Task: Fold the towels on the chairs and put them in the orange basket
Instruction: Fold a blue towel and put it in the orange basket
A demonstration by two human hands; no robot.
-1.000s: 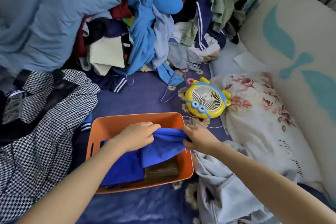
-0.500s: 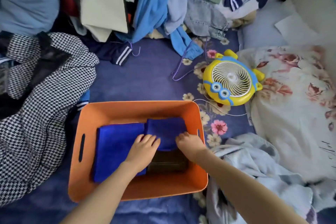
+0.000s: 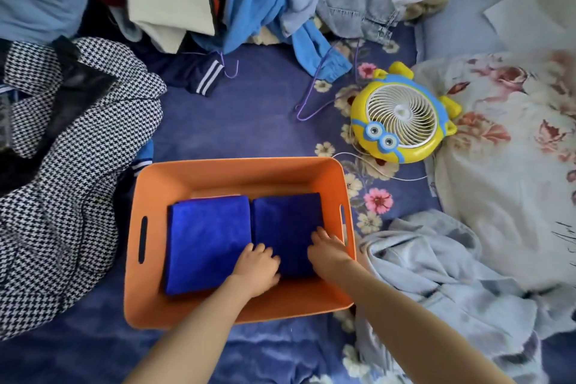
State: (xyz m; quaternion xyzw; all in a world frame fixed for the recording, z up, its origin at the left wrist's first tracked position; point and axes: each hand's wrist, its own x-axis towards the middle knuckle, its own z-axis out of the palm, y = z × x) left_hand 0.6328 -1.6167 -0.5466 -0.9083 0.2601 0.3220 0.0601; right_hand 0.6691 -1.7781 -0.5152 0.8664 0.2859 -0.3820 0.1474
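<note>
A person's two hands pressed the right-hand blue towel (image 3: 286, 221) down inside the orange basket (image 3: 156, 190), which sat on a flowered bedsheet (image 3: 249, 121) amid heaped clothes. The step appeared to be the placing itself, nearly finished. The right hand (image 3: 327, 251) lay flat and open on the towel's near right corner. The left hand (image 3: 257, 268) bore on its near left edge with fingers bent; whether it gripped the cloth could not be told. A second folded towel (image 3: 208, 243), brighter blue, lay touching alongside. Both looked squared and flat. The next move likely called for lifting both hands clear without dragging the folds.
</note>
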